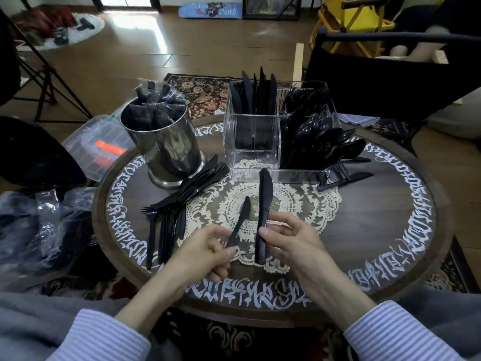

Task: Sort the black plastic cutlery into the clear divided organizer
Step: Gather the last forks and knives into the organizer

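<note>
My right hand (291,243) pinches a black plastic knife (264,201) by its handle, blade pointing up and away. My left hand (208,252) grips a second black knife (242,217), tilted to the right. Both hover over the lace doily in front of the clear divided organizer (251,149). Its back left compartment holds knives (253,92), the back right forks (303,99), the front right spoons (320,136). The front left compartment looks empty. A pile of loose black forks and knives (179,201) lies on the table to the left.
A metal cup (166,147) stuffed with wrapped black items stands at the back left of the round table (390,230). A few loose pieces of cutlery (343,175) lie right of the organizer. A plastic box (101,144) and crumpled wrappers (41,230) sit off the table's left side.
</note>
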